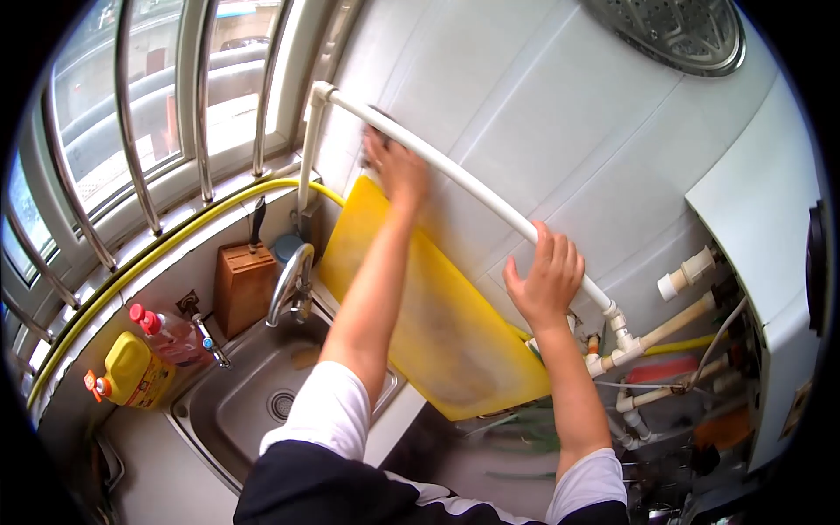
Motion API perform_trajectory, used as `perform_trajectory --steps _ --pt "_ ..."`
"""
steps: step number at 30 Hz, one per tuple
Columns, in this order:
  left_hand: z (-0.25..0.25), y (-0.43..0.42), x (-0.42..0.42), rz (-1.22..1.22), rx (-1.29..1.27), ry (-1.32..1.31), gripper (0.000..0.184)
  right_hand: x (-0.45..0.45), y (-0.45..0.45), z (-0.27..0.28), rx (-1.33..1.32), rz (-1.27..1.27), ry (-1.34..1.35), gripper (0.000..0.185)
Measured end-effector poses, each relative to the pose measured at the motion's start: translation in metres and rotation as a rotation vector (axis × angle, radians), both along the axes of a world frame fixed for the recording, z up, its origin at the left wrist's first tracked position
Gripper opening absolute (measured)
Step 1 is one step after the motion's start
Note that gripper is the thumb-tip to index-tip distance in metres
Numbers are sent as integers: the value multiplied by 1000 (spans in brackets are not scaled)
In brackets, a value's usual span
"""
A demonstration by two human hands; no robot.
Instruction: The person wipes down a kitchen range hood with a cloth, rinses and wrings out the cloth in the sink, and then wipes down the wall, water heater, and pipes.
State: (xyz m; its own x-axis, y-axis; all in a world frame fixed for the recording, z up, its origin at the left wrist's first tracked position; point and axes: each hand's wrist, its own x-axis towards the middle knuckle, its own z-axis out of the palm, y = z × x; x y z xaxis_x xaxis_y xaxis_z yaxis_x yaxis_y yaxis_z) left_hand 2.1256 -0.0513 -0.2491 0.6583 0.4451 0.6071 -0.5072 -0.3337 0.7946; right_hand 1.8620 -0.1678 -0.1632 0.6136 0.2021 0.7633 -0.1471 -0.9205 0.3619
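My left hand [401,171], slightly blurred, is pressed at the tiled wall [464,96] behind the white pipe. Its fingers are bent over a dark scrubber-like thing [378,122], mostly hidden by the hand and the pipe, so its exact kind is unclear. On the lower part of the white pipe [472,194] rests my right hand [549,273], fingers stretched up across it and thumb spread apart. A yellow board [464,350] leans against the wall below the pipe, passing behind my left forearm.
A steel sink [236,420] with a curved tap [284,284] lies below left. Beside it stand a wooden knife block [245,289], a yellow bottle [136,376] and a red-capped bottle [171,337]. Joined pipes [630,350] and a white heater-like casing [752,175] are at right.
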Motion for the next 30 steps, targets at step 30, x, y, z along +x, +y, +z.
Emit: perform_trajectory --steps 30 --pt "-21 81 60 -41 -188 623 58 0 2 2 -23 -28 37 65"
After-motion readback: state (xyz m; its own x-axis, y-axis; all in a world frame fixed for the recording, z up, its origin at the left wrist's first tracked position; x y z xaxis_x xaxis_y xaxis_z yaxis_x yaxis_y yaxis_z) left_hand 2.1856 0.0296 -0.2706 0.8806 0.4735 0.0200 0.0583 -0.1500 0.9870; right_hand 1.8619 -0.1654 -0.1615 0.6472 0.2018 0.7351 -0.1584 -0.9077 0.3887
